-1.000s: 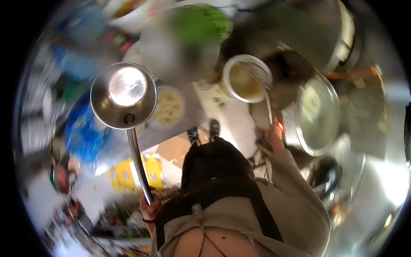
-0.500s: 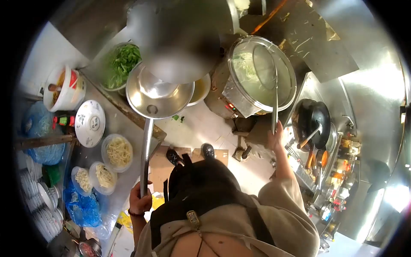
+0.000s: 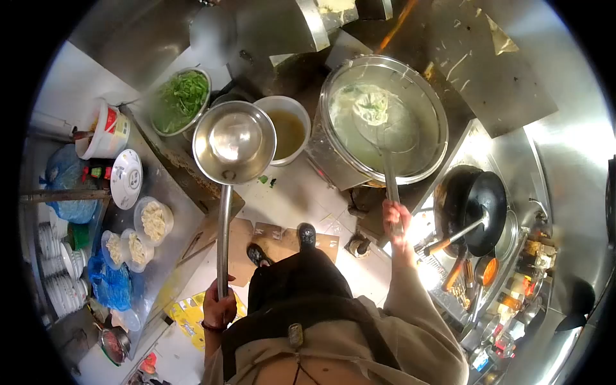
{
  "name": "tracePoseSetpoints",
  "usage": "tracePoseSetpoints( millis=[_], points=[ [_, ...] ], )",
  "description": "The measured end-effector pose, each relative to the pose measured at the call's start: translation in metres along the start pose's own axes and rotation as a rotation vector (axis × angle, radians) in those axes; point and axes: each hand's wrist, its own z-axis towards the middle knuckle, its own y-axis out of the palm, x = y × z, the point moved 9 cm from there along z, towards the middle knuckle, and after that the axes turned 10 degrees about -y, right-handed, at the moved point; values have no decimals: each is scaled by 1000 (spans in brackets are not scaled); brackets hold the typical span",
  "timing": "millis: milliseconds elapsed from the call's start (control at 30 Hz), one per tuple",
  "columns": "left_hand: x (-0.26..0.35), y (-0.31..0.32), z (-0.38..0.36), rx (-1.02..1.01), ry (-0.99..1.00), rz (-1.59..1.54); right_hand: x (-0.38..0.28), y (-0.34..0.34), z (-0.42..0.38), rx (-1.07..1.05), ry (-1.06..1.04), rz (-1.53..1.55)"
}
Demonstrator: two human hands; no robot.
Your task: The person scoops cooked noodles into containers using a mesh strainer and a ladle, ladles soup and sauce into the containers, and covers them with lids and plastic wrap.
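My left hand point(image 3: 220, 307) is wrapped round the long handle of a big metal ladle point(image 3: 234, 144). Its wide bowl faces up beside a white bucket of brownish liquid point(image 3: 287, 131) and looks empty. My right hand point(image 3: 397, 221) grips the handle of a strainer point(image 3: 389, 174). The strainer's round head reaches into a large steel pot point(image 3: 440, 138) of cloudy liquid, where its mesh is hard to make out. Pale noodles point(image 3: 372, 106) lie bunched in the liquid at the far edge of the strainer head.
Leafy greens point(image 3: 184, 96) fill a bowl at the back left. Tubs of noodles point(image 3: 154, 221) stand on the left counter, near a white plate point(image 3: 126, 179) and stacked dishes point(image 3: 64, 282). A black wok point(image 3: 482, 212) and seasoning containers point(image 3: 513, 292) line the right side.
My right hand and the strainer have swung left, and the noodles now show bunched together. A blurred grey shape above the ladle is gone. My left hand keeps its grip, slightly lower.
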Motion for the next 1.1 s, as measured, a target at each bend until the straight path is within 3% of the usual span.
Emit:
tracePoseSetpoints(
  millis=[100,200,267,367,433,567,667,700,733,833,867,900,967,1100],
  points=[
    [6,13,0,5,-13,12,10,14,-58,-137,3,93],
    [10,17,4,-35,23,22,1,-19,-95,17,-328,-553],
    [11,22,3,-63,25,18,-12,-31,-79,-53,-435,-804],
    [11,22,-10,-99,6,-6,-18,-4,-60,17,-415,-548],
    [9,9,-19,-147,56,21,3,12,-71,-143,-307,-459],
    [-9,-34,-52,-112,113,65,30,-5,-111,-49,-577,-820],
    [-28,-70,-73,-35,115,66,11,-25,-110,53,-268,-329],
    [-34,-81,-84,-22,122,52,43,5,-118,-117,-196,-432],
    [-37,-91,-93,-12,132,37,40,4,-130,4,-429,-606],
    [-51,-120,-115,15,177,-19,69,-28,-148,-21,-473,-712],
    [-55,-131,-123,31,183,-29,67,-35,-149,-4,-397,-731],
    [-59,-141,-131,46,190,-41,46,-40,-153,118,-474,-735],
    [-58,-147,-145,34,223,-85,69,-11,-155,-145,-324,-476],
    [-63,-165,-165,51,275,-103,80,-32,-155,-146,-277,-468]
  ],
)
